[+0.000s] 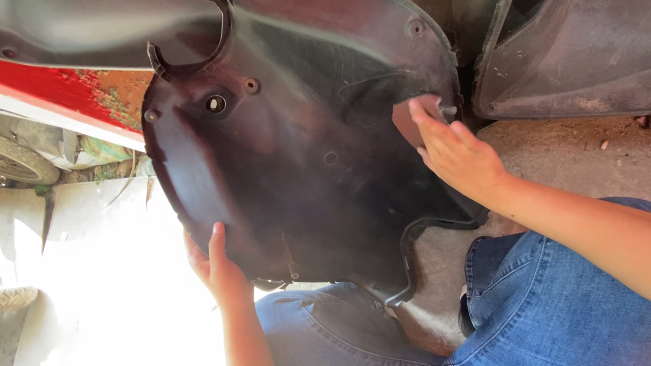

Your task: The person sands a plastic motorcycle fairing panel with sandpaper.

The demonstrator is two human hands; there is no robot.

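In the head view, the left hand (218,270) gripped the lower edge of a large dark plastic wheel-arch liner (298,156), thumb up across its face. The right hand (453,150) lay flat and open against the liner's right edge, fingers spread. One liner was held up over two denim-clad knees; a second dark panel (566,57) sat upper right, a red painted strip (68,91) left

Bare forearms, no sleeves; blue denim jeans (542,298) on both legs.
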